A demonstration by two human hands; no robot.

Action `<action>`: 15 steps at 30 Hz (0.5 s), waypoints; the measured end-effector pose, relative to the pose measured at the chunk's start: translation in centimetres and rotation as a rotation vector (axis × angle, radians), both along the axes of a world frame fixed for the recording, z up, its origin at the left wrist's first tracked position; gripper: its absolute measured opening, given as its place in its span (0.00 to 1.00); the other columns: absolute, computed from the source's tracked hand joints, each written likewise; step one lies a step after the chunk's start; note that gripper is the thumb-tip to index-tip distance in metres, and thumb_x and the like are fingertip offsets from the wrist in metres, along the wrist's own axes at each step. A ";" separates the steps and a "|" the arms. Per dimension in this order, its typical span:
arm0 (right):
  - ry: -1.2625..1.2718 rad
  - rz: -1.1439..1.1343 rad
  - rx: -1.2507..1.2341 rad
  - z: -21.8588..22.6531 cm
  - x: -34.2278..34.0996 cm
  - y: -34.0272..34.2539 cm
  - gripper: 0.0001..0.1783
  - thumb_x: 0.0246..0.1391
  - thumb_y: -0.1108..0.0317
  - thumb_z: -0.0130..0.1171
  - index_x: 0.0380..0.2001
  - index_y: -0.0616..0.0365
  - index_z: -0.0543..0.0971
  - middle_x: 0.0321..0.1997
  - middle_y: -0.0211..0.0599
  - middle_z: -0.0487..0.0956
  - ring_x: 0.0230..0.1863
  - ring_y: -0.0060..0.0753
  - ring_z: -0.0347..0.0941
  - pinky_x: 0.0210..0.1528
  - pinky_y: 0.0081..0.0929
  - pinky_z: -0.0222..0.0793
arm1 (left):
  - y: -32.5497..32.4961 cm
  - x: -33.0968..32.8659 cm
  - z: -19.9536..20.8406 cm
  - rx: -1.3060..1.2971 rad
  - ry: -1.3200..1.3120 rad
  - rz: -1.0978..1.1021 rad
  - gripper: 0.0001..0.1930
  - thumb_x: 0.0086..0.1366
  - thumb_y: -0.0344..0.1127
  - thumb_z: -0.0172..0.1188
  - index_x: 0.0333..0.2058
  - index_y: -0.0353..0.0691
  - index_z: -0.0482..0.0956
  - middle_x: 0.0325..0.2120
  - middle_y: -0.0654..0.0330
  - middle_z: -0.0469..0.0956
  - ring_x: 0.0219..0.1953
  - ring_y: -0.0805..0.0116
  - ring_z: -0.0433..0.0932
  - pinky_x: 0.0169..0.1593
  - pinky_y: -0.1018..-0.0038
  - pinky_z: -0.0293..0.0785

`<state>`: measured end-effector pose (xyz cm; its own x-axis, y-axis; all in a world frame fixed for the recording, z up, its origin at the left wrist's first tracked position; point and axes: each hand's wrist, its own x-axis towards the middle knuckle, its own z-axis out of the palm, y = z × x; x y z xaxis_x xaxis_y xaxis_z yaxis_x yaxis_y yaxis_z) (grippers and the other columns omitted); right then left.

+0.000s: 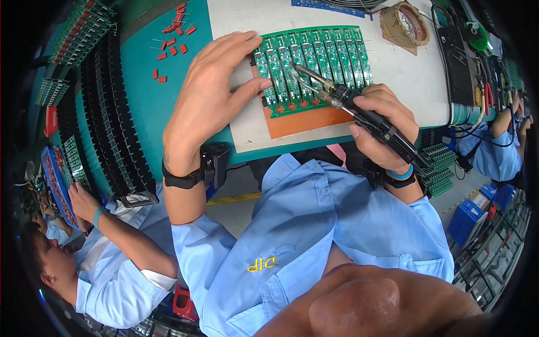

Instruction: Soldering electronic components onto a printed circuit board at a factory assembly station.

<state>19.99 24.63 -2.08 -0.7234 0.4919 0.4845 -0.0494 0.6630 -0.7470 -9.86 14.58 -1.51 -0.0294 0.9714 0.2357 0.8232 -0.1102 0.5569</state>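
Observation:
A green circuit board panel, made of several narrow strips side by side, lies on an orange-brown sheet. My left hand is at its left edge, with fingertips at the far left corner and the thumb on the near part of that edge. In my right hand is a black soldering iron with a thin metal feed tube beside its tip. The tip points at the left-middle strips of the panel; whether it touches them I cannot tell.
Red rectangular components with wire leads lie scattered on the green mat. Black slotted rails run along the left. A round-mouthed tan holder stands at the far right. A co-worker sits at left; stacked boards stand at right.

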 end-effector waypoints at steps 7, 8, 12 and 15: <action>0.036 -0.272 -0.011 0.5 5.8 0.9 0.24 0.53 0.75 0.69 0.53 0.71 0.78 0.47 0.50 0.82 0.44 0.41 0.80 0.52 0.38 0.76 | 0.0 0.7 0.6 -0.014 0.016 -0.001 0.30 0.58 0.37 0.75 0.58 0.34 0.80 0.58 0.47 0.80 0.65 0.48 0.74 0.67 0.58 0.69; 0.039 -0.409 -0.069 -0.1 7.3 0.8 0.25 0.56 0.75 0.68 0.56 0.71 0.77 0.50 0.50 0.82 0.47 0.38 0.80 0.54 0.37 0.77 | -0.2 0.9 0.8 -0.014 0.018 0.000 0.30 0.58 0.37 0.75 0.58 0.34 0.80 0.58 0.47 0.80 0.65 0.48 0.74 0.67 0.58 0.69; 0.311 -0.749 -0.122 -2.2 8.7 3.8 0.26 0.61 0.75 0.67 0.61 0.70 0.74 0.52 0.49 0.82 0.50 0.34 0.81 0.56 0.32 0.77 | -0.2 1.8 1.6 -0.024 0.025 -0.008 0.30 0.59 0.38 0.75 0.59 0.34 0.80 0.58 0.46 0.79 0.64 0.48 0.74 0.67 0.58 0.69; 0.352 -0.676 -0.260 -2.1 9.5 4.9 0.26 0.63 0.75 0.66 0.62 0.69 0.73 0.53 0.49 0.82 0.51 0.32 0.82 0.56 0.27 0.77 | -0.4 2.3 2.1 -0.016 0.027 -0.005 0.30 0.59 0.38 0.75 0.59 0.34 0.80 0.59 0.46 0.79 0.64 0.48 0.74 0.67 0.58 0.70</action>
<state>29.52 29.52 -4.16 -0.0548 0.8970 0.4387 0.0393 0.4410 -0.8967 -7.52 14.15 0.60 -0.0181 0.9751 0.2210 0.8372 -0.1060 0.5365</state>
